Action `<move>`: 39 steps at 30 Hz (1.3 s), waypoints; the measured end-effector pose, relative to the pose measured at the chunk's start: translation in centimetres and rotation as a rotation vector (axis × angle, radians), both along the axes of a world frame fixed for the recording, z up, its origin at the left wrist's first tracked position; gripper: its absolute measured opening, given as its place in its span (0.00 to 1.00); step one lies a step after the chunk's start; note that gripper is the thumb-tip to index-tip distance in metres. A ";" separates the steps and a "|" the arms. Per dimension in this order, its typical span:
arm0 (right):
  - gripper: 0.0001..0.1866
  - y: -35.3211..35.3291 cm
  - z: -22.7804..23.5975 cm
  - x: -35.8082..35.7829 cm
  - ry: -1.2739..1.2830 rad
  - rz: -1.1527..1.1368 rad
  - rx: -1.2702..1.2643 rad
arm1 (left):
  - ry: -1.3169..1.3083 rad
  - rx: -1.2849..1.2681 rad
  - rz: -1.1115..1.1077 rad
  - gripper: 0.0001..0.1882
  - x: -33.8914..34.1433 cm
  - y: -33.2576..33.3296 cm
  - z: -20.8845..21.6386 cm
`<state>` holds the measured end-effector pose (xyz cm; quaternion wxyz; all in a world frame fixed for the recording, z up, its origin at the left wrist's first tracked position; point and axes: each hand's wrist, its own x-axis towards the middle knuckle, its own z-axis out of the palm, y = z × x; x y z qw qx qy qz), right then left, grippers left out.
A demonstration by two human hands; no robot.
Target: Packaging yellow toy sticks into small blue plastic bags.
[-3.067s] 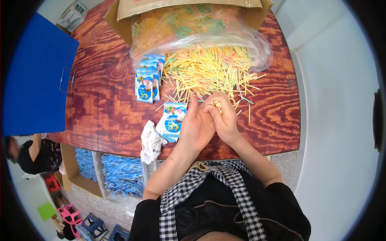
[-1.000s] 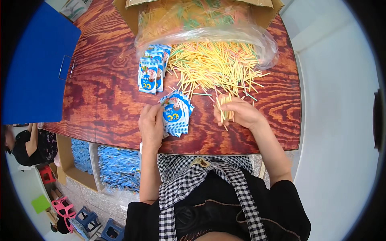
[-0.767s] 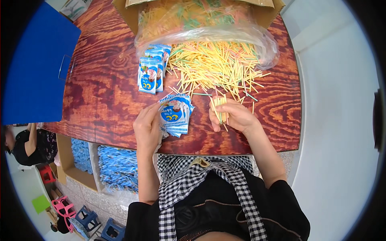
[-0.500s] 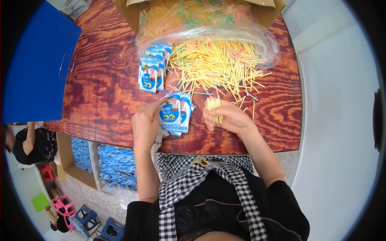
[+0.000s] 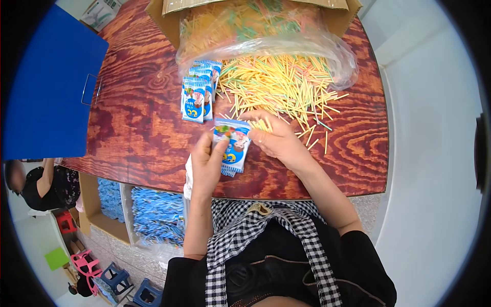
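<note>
My left hand (image 5: 205, 165) is closed on a small blue-and-white packet (image 5: 236, 147), its thumb lying across the front. Under that packet, the lower edge of another packet (image 5: 228, 173) shows. In my closed right hand (image 5: 282, 144) is a bunch of thin, mostly yellow sticks (image 5: 263, 124). The right thumb touches the upper right edge of the front packet. Beyond my hands lies a loose heap of yellow, pink and green sticks (image 5: 279, 82). A pile of similar packets (image 5: 194, 105) rests left of the heap. Whether the front packet is unsealed, I cannot tell.
A clear plastic bag (image 5: 343, 71) of sticks spills from a cardboard carton (image 5: 164, 23) at the far edge. On the left stands a blue panel (image 5: 51, 87) with a handle. Boxes of blue packets (image 5: 156, 212) sit below the table's left side, near another person (image 5: 48, 187) and several stools.
My right hand has moved left with its sticks and now meets the packet. The left hand has shifted slightly right, its thumb now over the packet's front.
</note>
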<state>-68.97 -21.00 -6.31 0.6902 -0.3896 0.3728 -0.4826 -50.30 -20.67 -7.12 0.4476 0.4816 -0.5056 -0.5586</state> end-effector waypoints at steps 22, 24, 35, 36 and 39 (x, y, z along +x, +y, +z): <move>0.10 2.0 -3.3 -2.5 -0.440 0.008 0.223 | 0.330 0.077 0.020 0.08 0.7 1.7 -2.1; 0.09 2.1 -3.4 -2.5 -0.445 0.034 0.182 | 0.329 0.090 -0.004 0.08 0.3 1.9 -0.9; 0.13 2.9 -4.7 -0.8 -0.147 0.007 -0.024 | -0.573 -0.701 -0.580 0.04 -4.1 1.1 3.0; 0.14 2.8 -4.8 -0.8 -0.283 0.026 0.035 | -0.580 -0.697 -0.586 0.04 -4.1 1.2 2.4; 0.16 2.0 -3.8 -2.1 0.151 0.191 0.006 | -0.432 -0.605 -0.566 0.03 -3.7 1.3 1.4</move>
